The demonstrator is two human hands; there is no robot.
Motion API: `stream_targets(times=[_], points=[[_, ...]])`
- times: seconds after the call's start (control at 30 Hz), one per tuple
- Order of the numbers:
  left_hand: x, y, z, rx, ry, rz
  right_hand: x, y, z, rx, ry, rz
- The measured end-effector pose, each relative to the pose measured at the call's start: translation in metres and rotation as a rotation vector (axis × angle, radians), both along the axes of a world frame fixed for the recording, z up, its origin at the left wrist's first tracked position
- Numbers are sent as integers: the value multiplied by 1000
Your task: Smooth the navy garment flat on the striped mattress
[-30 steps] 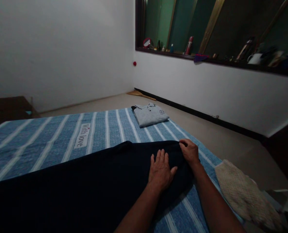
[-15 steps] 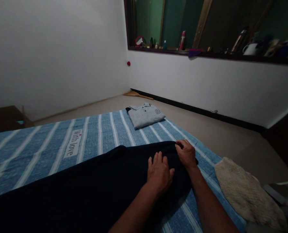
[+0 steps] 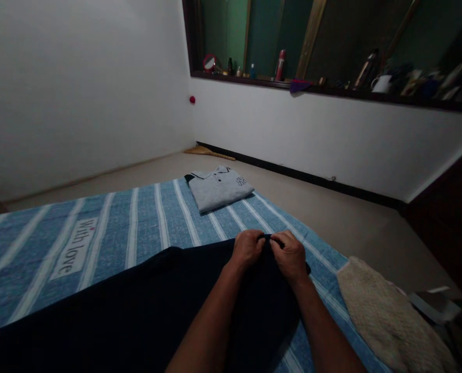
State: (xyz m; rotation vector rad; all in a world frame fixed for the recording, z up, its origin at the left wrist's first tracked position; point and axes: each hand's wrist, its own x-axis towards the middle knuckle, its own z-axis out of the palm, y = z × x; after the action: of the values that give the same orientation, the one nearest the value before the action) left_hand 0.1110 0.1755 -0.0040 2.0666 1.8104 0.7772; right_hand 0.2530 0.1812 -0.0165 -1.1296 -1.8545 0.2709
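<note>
Fabric bunches nearest the camera: a large dark navy cloth garment [image 3: 137, 305] lies spread over the blue bedsheet with white stripes [image 3: 137, 217]. At its far edge the left hand [image 3: 247, 247] and right hand [image 3: 290, 255] sit close together, both apparently pinched shut on the hem, though the dim light hides the fingertips. An uneven pull could skew the edge or drag the sheet into wrinkles. Just right lies a cream knitted cloth [image 3: 386, 316], which a sweeping forearm might snag. Farther off, a folded grey polo shirt [image 3: 218, 187] rests well apart.
</note>
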Motion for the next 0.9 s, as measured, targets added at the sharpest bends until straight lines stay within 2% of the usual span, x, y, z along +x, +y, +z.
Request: stream_targets(times=[0.1, 0.6, 0.9], points=[[0, 2, -5, 9, -53, 9, 0, 0, 0, -19, 5, 3], [2, 5, -9, 34, -445, 72, -3, -4, 3, 8, -121, -19], [2, 4, -7, 67, -550, 62, -4, -4, 2, 43, -255, -44]])
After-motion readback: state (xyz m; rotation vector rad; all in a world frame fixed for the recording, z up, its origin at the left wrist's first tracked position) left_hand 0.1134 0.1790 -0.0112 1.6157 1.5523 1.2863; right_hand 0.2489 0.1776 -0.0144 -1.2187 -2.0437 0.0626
